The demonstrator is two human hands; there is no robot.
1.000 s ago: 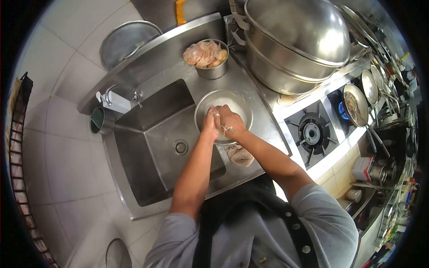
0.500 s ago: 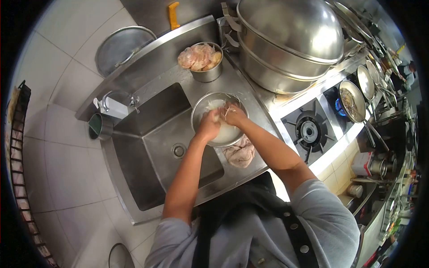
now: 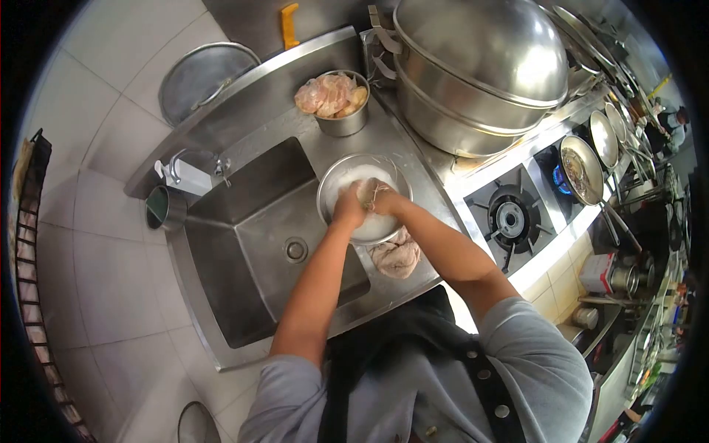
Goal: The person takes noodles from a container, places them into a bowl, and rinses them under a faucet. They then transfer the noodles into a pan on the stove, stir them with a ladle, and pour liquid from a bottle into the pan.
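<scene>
Pale tiles [image 3: 118, 288] flank a steel sink counter [image 3: 422, 196] in this kitchen, and from where I stand the only thing that looks labelled is a red-and-white box [image 3: 595, 273] beyond the stove, its print too small to read.

The counter's far edge rises into a splashback; a tap [image 3: 221, 168] stands near the far left corner, and a green-lined cup [image 3: 174, 210] sits by the left edge. The basin [image 3: 247, 244] takes up most of the left and middle. Beside its right edge rests a round steel bowl [image 3: 325, 214] with whitish contents [image 3: 377, 227], a narrow strip of steel separating it from the counter's right edge. A crumpled cloth [image 3: 396, 258] lies just nearer the person, by the bowl's near rim. Toward the far right corner, a small pot [image 3: 345, 127] is heaped above its rim with pinkish pieces [image 3: 327, 94]; a short gap parts it from the bowl.

Both hands are down inside the bowl, close together. The left hand [image 3: 349, 206] has its fingers curled; the right hand [image 3: 382, 198] bends in against it. I can't tell whether either grips anything.

Past the right edge are a burner [image 3: 509, 215] and a blue flame [image 3: 563, 179] beside a pan [image 3: 593, 177].
</scene>
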